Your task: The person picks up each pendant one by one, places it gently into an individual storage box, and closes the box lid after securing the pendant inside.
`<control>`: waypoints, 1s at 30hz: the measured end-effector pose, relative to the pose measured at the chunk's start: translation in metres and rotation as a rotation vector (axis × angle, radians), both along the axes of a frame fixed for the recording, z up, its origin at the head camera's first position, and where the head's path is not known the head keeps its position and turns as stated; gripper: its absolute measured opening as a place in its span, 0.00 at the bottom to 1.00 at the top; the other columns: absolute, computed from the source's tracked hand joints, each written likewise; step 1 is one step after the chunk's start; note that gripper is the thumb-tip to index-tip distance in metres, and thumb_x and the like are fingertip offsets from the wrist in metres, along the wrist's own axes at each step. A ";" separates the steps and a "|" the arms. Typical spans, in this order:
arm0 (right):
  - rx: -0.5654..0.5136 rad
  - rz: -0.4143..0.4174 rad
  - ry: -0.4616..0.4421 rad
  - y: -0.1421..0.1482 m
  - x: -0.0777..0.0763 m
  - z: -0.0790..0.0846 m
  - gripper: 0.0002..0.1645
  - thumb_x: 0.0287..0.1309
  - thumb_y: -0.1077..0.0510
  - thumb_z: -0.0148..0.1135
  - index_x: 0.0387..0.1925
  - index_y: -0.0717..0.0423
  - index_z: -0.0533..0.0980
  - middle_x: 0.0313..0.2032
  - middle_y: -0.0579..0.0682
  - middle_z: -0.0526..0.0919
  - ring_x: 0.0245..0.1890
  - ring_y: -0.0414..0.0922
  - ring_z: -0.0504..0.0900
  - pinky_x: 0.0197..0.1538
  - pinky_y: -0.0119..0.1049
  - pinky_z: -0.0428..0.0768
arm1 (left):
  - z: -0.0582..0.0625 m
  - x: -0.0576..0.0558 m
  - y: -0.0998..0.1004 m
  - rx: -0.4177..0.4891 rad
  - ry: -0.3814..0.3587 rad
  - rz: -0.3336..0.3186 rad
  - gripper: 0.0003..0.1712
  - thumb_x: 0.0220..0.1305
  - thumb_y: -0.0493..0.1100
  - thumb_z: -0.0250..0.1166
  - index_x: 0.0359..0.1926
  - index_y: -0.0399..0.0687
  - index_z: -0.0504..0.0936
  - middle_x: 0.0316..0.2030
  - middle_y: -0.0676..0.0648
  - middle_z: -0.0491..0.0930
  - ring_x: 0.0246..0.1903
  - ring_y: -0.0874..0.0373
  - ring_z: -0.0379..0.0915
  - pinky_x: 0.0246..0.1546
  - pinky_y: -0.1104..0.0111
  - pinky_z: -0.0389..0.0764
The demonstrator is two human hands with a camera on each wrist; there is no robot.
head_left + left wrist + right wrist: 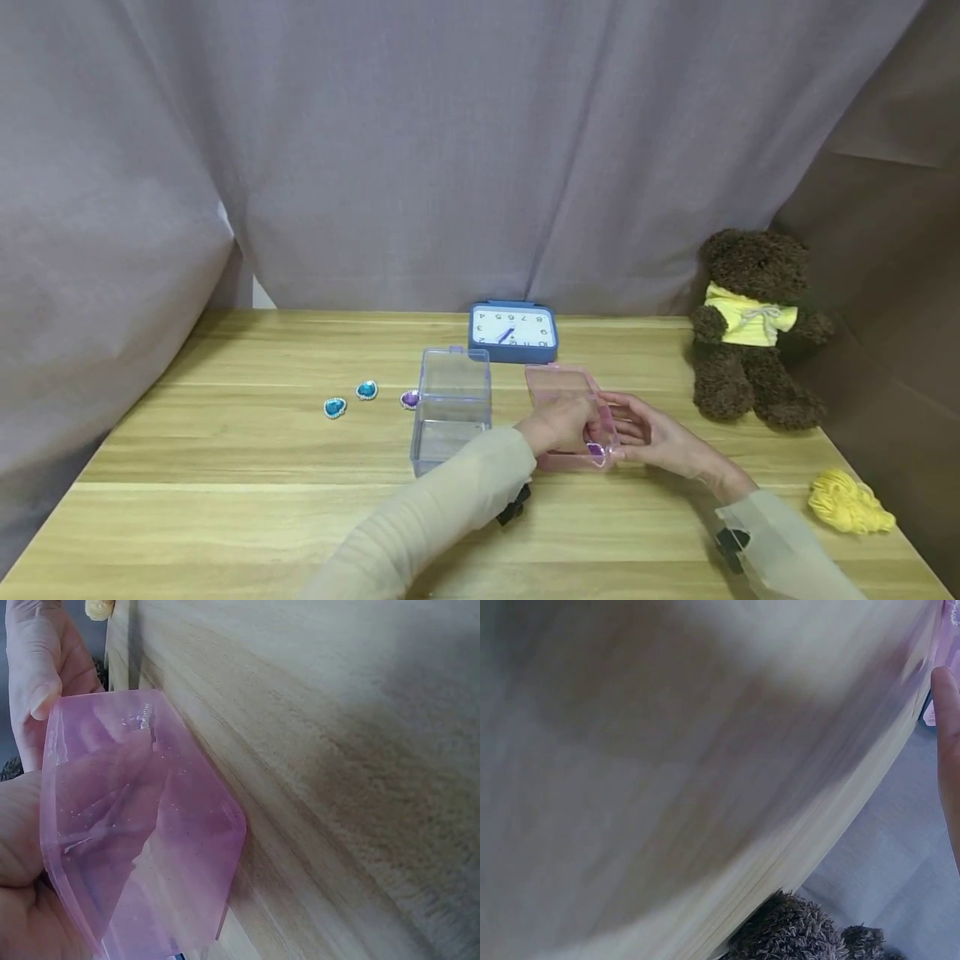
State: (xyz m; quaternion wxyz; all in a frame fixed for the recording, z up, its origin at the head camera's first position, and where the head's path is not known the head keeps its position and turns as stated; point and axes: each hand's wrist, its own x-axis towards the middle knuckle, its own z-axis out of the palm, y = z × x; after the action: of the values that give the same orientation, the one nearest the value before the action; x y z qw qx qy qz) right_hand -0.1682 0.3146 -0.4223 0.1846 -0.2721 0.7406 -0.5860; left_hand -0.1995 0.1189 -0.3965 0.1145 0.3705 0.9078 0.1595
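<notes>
An open pink plastic box stands on the table with its lid tipped back. My left hand reaches down into it, fingers bent; its fingertips are largely hidden, and I cannot tell whether they pinch anything. A purple heart-shaped gem with a pale beaded edge shows at the box's right end, right by those fingers. My right hand grips the box's right side, thumb at the near corner. In the left wrist view, the left fingers show blurrily through the pink wall.
Left of the pink box stands an open clear box. Beyond it lie a purple gem and two blue heart gems. A blue clock lies behind. A brown teddy bear and yellow yarn are at right.
</notes>
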 end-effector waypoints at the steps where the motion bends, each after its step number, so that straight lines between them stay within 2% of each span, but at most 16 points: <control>1: 0.000 0.000 0.004 0.000 0.000 0.000 0.46 0.54 0.73 0.58 0.66 0.77 0.41 0.62 0.84 0.43 0.59 0.30 0.69 0.58 0.29 0.73 | 0.000 0.000 0.000 -0.013 0.022 -0.006 0.06 0.47 0.45 0.75 0.27 0.55 0.85 0.27 0.61 0.79 0.30 0.70 0.70 0.34 0.84 0.69; 5: 0.005 -0.004 0.014 -0.001 0.001 0.000 0.45 0.55 0.73 0.58 0.66 0.77 0.41 0.62 0.84 0.45 0.58 0.30 0.70 0.58 0.29 0.73 | 0.001 0.002 0.000 -0.037 0.044 -0.013 0.06 0.49 0.44 0.73 0.30 0.54 0.85 0.29 0.60 0.80 0.31 0.69 0.71 0.35 0.83 0.70; 7: 0.010 -0.008 0.018 0.000 0.001 0.000 0.45 0.55 0.74 0.58 0.66 0.77 0.42 0.62 0.84 0.46 0.58 0.30 0.70 0.58 0.28 0.72 | 0.002 0.003 0.000 -0.032 0.021 -0.004 0.08 0.48 0.44 0.74 0.32 0.53 0.85 0.29 0.60 0.81 0.31 0.69 0.72 0.34 0.84 0.71; 10: 0.006 -0.002 0.022 0.002 0.000 -0.002 0.45 0.55 0.74 0.57 0.66 0.76 0.42 0.64 0.80 0.50 0.58 0.30 0.70 0.59 0.28 0.72 | 0.004 0.005 0.001 -0.022 -0.006 0.002 0.06 0.50 0.43 0.73 0.31 0.51 0.85 0.25 0.59 0.80 0.25 0.69 0.71 0.28 0.84 0.70; 14: -0.014 0.011 0.021 0.005 0.000 -0.005 0.45 0.55 0.74 0.57 0.66 0.76 0.42 0.66 0.59 0.63 0.59 0.32 0.70 0.60 0.29 0.71 | 0.011 0.009 0.000 -0.020 0.008 -0.003 0.05 0.52 0.40 0.70 0.24 0.47 0.83 0.16 0.57 0.74 0.17 0.68 0.63 0.17 0.81 0.65; 16: -0.015 0.009 0.020 0.007 0.001 -0.005 0.45 0.55 0.74 0.57 0.67 0.75 0.42 0.65 0.52 0.65 0.59 0.32 0.70 0.60 0.29 0.71 | 0.018 0.012 -0.002 0.000 0.000 0.008 0.02 0.52 0.39 0.70 0.26 0.47 0.84 0.18 0.57 0.77 0.18 0.69 0.63 0.19 0.83 0.65; 17: -0.013 0.006 0.020 0.007 0.001 -0.006 0.45 0.55 0.74 0.57 0.67 0.75 0.43 0.65 0.53 0.65 0.59 0.32 0.70 0.60 0.29 0.71 | 0.024 0.012 -0.005 0.017 -0.003 0.008 0.02 0.51 0.39 0.71 0.28 0.48 0.85 0.21 0.57 0.79 0.20 0.70 0.65 0.20 0.84 0.66; 19: 0.001 -0.008 0.016 0.007 0.001 -0.005 0.45 0.55 0.74 0.57 0.67 0.74 0.43 0.65 0.63 0.62 0.59 0.32 0.70 0.60 0.29 0.71 | 0.038 0.013 -0.013 0.102 -0.052 0.007 0.06 0.50 0.38 0.71 0.32 0.49 0.86 0.30 0.55 0.83 0.25 0.71 0.70 0.25 0.86 0.70; 22: 0.024 -0.027 0.007 0.006 0.002 -0.004 0.45 0.55 0.73 0.58 0.67 0.73 0.43 0.64 0.79 0.52 0.59 0.32 0.70 0.59 0.29 0.72 | 0.063 0.012 -0.039 0.258 -0.127 -0.001 0.11 0.50 0.37 0.72 0.37 0.48 0.86 0.37 0.52 0.85 0.32 0.69 0.78 0.32 0.86 0.74; 25: 0.034 -0.037 0.008 0.004 0.001 -0.003 0.46 0.55 0.72 0.59 0.67 0.73 0.43 0.62 0.83 0.48 0.58 0.31 0.70 0.58 0.27 0.72 | 0.082 0.008 -0.082 0.459 -0.262 0.048 0.12 0.52 0.36 0.71 0.40 0.42 0.84 0.37 0.46 0.85 0.33 0.63 0.81 0.34 0.81 0.79; 27: 0.038 -0.038 0.022 0.003 0.000 -0.003 0.46 0.55 0.72 0.59 0.67 0.74 0.43 0.62 0.84 0.48 0.58 0.30 0.70 0.58 0.26 0.72 | 0.087 0.004 -0.117 0.566 -0.329 0.106 0.13 0.53 0.35 0.70 0.42 0.39 0.82 0.37 0.44 0.85 0.35 0.60 0.82 0.37 0.77 0.81; 28: 0.039 -0.039 0.027 0.002 0.000 -0.003 0.46 0.54 0.72 0.59 0.67 0.74 0.43 0.62 0.83 0.48 0.58 0.30 0.70 0.58 0.26 0.72 | 0.088 0.002 -0.136 0.616 -0.367 0.160 0.14 0.54 0.35 0.69 0.43 0.39 0.81 0.38 0.43 0.84 0.35 0.58 0.81 0.38 0.74 0.82; 30: 0.041 -0.037 0.035 0.001 0.000 -0.003 0.46 0.54 0.72 0.59 0.67 0.75 0.44 0.62 0.84 0.48 0.58 0.30 0.69 0.57 0.25 0.72 | 0.083 -0.003 -0.173 0.682 -0.410 0.264 0.16 0.55 0.35 0.68 0.46 0.38 0.80 0.39 0.43 0.83 0.37 0.57 0.80 0.41 0.70 0.82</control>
State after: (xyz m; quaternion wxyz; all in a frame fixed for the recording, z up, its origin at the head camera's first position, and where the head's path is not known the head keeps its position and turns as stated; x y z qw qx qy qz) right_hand -0.1687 0.3160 -0.4258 0.1662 -0.2646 0.7605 -0.5692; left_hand -0.2029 -0.0536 -0.3137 0.1420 0.2281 0.8013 0.5346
